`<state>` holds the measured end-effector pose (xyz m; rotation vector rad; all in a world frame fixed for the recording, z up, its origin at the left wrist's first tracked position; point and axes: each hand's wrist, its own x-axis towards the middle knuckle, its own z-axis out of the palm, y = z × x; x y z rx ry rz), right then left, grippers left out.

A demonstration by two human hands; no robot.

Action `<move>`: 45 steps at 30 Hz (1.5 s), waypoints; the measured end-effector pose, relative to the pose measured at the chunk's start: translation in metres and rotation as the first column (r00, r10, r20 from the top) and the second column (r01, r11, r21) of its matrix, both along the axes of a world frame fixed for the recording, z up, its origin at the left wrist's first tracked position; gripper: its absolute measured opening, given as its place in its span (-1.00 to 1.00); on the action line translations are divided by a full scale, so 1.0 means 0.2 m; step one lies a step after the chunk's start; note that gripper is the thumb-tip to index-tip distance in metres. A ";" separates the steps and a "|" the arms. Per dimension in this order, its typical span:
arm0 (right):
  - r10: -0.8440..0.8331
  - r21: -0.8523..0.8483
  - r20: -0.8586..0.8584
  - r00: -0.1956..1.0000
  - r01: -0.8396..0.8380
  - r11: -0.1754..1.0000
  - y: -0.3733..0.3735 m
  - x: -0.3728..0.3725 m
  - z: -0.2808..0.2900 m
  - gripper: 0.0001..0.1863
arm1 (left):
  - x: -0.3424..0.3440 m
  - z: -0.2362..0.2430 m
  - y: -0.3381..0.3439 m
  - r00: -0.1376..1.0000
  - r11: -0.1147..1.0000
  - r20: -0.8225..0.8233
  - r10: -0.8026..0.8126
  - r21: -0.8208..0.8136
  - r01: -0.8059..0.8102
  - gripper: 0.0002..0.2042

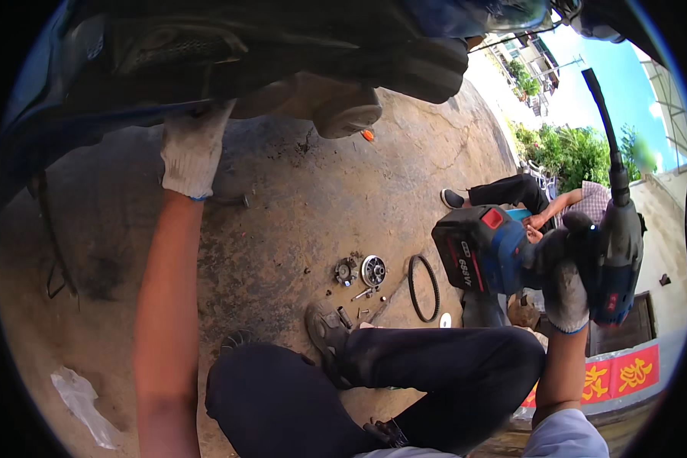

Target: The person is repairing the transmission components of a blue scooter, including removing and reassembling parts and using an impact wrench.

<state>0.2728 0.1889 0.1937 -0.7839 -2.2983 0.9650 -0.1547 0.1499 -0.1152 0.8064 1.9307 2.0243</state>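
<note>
My right hand (567,299), in a pale work glove, is closed around the grip of a blue and black cordless impact driver (620,248). Its large black battery (466,256) points left, and a long dark extension (607,126) rises from its nose. My left hand (194,153), gloved too, reaches up against the underside of a dark vehicle body (282,46). That body hides its fingers, so whether they grip anything does not show.
On the stained concrete lie a black drive belt (424,288), a round metal part (373,270), a finned part (346,271) and several small pieces. A plastic bag (84,404) lies at lower left. Another person (523,198) sits at the right, beyond the driver.
</note>
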 end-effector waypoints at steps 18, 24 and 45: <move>-0.474 0.117 -0.333 0.815 0.535 0.837 1.04 0.86 -1.22 -0.28 | -0.35 -0.13 -0.15 0.750 0.866 -0.636 -0.183 -0.465 -0.184 -0.50; -0.470 0.520 -0.326 0.820 0.571 0.635 1.49 0.94 -1.68 -0.42 | -0.02 0.19 -0.07 0.951 0.979 0.256 0.174 -0.146 -0.140 -0.49; -0.722 -0.100 -0.159 0.674 0.716 0.691 1.60 1.42 -2.20 -0.41 | 0.03 0.12 -0.03 0.815 0.965 0.520 0.254 -0.083 -0.248 -0.40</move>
